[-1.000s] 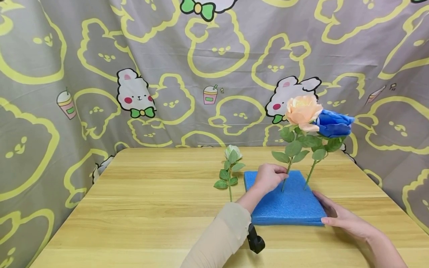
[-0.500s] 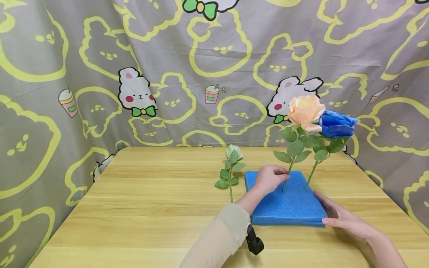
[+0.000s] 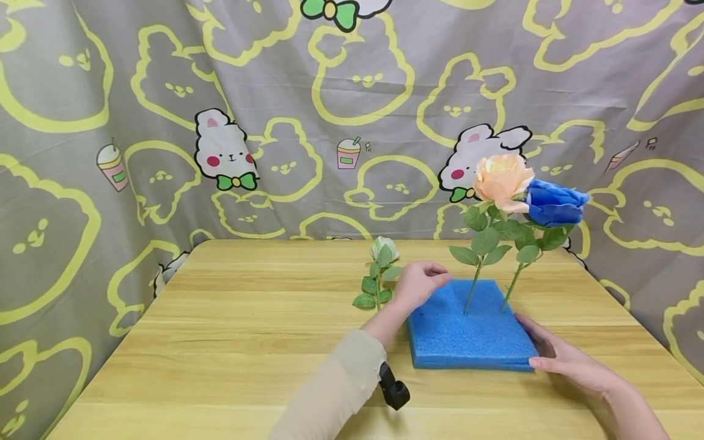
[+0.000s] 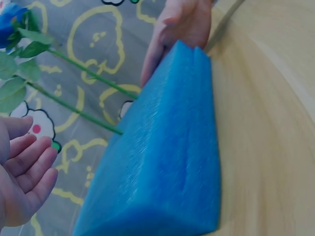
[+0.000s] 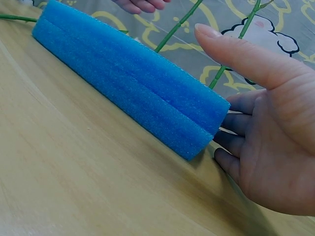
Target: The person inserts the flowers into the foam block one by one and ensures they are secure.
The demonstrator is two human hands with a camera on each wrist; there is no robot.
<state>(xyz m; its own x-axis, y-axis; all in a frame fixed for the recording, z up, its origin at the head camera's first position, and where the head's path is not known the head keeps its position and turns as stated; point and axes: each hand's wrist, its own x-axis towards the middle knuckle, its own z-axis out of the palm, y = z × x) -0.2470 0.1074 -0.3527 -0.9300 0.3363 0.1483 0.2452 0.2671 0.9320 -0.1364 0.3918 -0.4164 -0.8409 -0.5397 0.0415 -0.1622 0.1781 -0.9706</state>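
A blue foam block (image 3: 467, 345) lies on the table with two artificial roses standing upright in it. One is a peach rose (image 3: 502, 182); behind it to the right leans a blue rose (image 3: 557, 205). My left hand (image 3: 420, 285) hovers over the block's left back part, apart from the peach rose's stem. In the left wrist view its fingers (image 4: 35, 169) are loosely bent around nothing. My right hand (image 3: 569, 362) rests against the block's right side, thumb near the front corner. The right wrist view shows its fingers (image 5: 231, 123) touching the foam's end.
A white-green rose (image 3: 385, 250) lies on the wooden table (image 3: 247, 342) left of the block, its lower stem partly behind my left arm. A black device (image 3: 394, 391) sits at my left wrist. A patterned curtain (image 3: 275, 91) hangs behind the table.
My left hand has let go of the peach rose's stem and moved left, away from it. The peach rose stays standing in the foam. My right hand has stayed at the block's side.
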